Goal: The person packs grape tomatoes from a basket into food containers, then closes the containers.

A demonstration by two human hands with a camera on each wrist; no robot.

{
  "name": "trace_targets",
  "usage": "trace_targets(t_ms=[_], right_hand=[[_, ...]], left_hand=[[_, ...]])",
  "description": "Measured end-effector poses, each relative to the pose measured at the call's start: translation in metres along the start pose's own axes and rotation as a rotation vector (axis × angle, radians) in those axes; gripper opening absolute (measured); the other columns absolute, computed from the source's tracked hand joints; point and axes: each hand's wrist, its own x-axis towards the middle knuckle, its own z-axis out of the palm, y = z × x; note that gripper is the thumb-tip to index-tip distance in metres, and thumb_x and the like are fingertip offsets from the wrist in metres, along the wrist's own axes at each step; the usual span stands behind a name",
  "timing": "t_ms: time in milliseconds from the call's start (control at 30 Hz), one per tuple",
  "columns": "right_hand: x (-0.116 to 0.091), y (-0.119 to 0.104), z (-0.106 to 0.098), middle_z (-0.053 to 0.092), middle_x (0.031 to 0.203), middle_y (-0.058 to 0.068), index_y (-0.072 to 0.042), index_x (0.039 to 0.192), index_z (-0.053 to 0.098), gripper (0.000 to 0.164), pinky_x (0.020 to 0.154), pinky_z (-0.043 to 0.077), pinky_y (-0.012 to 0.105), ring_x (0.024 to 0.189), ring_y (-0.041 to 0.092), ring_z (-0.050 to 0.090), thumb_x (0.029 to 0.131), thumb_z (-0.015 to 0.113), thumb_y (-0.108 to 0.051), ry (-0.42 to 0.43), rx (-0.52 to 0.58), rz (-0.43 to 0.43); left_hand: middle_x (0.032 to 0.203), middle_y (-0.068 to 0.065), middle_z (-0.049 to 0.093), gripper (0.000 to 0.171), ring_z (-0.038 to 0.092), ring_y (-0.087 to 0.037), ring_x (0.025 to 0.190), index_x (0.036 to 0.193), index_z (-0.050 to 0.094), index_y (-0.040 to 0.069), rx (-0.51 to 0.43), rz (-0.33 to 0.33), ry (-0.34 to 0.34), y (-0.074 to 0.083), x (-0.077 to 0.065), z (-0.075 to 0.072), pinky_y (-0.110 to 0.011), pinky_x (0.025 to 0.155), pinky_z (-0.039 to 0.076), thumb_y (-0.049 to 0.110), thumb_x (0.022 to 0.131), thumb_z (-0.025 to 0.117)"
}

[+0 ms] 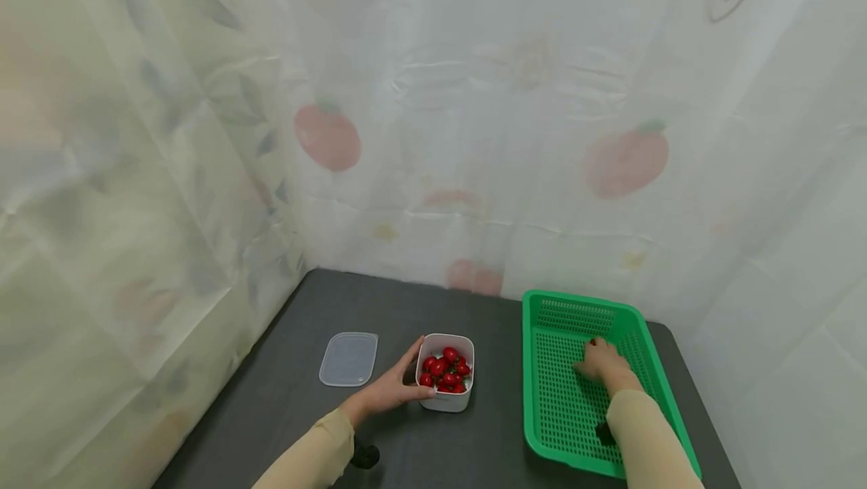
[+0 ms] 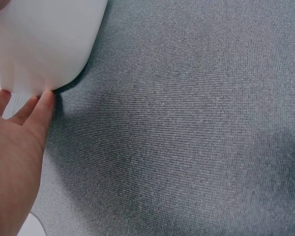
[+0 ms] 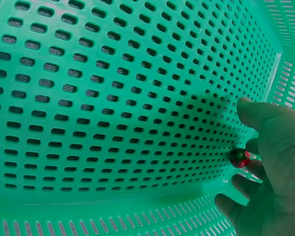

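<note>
A white square container (image 1: 447, 403) full of red cherry tomatoes (image 1: 447, 378) stands on the table. My left hand (image 1: 391, 390) holds it from the left, thumb at the near side and fingers at the far corner. In the left wrist view, fingertips (image 2: 45, 101) touch the white wall low down. My right hand (image 1: 605, 365) reaches into a green perforated basket (image 1: 562, 414), towards its far right part. A single cherry tomato (image 3: 240, 158) is at its fingers in the right wrist view, while the thumb is spread away from it.
A translucent square lid (image 1: 348, 359) lies on the dark grey table (image 1: 406, 308), left of the container. Patterned curtains (image 1: 474, 135) hang behind and at both sides. The basket's raised rim (image 1: 528, 369) surrounds the right hand.
</note>
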Motion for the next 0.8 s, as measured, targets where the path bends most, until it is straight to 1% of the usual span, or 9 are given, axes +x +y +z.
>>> trace_targets(t_ms=[167, 333, 433, 633, 800], right_hand=[[0.001, 0.000, 0.001, 0.025, 0.149, 0.046, 0.018, 0.143, 0.041, 0.058, 0.102, 0.035, 0.071, 0.135, 0.064, 0.029, 0.103, 0.059, -0.019, 0.001, 0.013, -0.002], [0.002, 0.000, 0.002, 0.024, 0.149, 0.047, 0.016, 0.145, 0.041, 0.047, 0.102, 0.034, 0.072, 0.135, 0.065, 0.027, 0.105, 0.049, -0.006, 0.011, -0.007, 0.003], [0.002, 0.002, 0.002, 0.025, 0.148, 0.047, 0.015, 0.145, 0.042, 0.043, 0.102, 0.034, 0.073, 0.135, 0.065, 0.026, 0.104, 0.046, 0.001, 0.026, -0.024, 0.003], [0.004, 0.008, 0.004, 0.032, 0.143, 0.048, 0.016, 0.142, 0.046, 0.040, 0.103, 0.035, 0.072, 0.133, 0.066, 0.028, 0.102, 0.047, 0.006, 0.047, -0.055, -0.003], [0.004, 0.012, 0.004, 0.044, 0.134, 0.046, 0.014, 0.135, 0.052, 0.037, 0.100, 0.038, 0.071, 0.129, 0.067, 0.034, 0.099, 0.051, 0.010, 0.058, -0.055, -0.018]], left_hand=[[0.170, -0.011, 0.012, 0.105, 0.019, -0.040, 0.152, 0.166, -0.001, 0.025, -0.003, 0.000, -0.002, -0.001, 0.000, -0.001, -0.062, 0.113, 0.031, 0.033, 0.094, 0.075], [0.169, -0.012, 0.013, 0.106, 0.020, -0.041, 0.152, 0.166, -0.001, 0.024, 0.006, 0.000, -0.002, -0.001, -0.001, -0.002, -0.062, 0.113, 0.031, 0.035, 0.093, 0.076], [0.169, -0.013, 0.014, 0.108, 0.022, -0.042, 0.151, 0.166, -0.001, 0.022, 0.015, 0.000, 0.003, 0.000, -0.002, -0.002, -0.063, 0.112, 0.031, 0.037, 0.093, 0.077], [0.169, -0.013, 0.015, 0.107, 0.023, -0.042, 0.151, 0.166, 0.000, 0.029, 0.024, -0.010, 0.009, -0.001, -0.001, -0.002, -0.064, 0.112, 0.031, 0.038, 0.092, 0.077], [0.169, -0.012, 0.014, 0.106, 0.022, -0.041, 0.151, 0.166, 0.000, 0.031, 0.016, -0.007, 0.004, -0.002, 0.000, -0.002, -0.063, 0.112, 0.032, 0.038, 0.093, 0.076]])
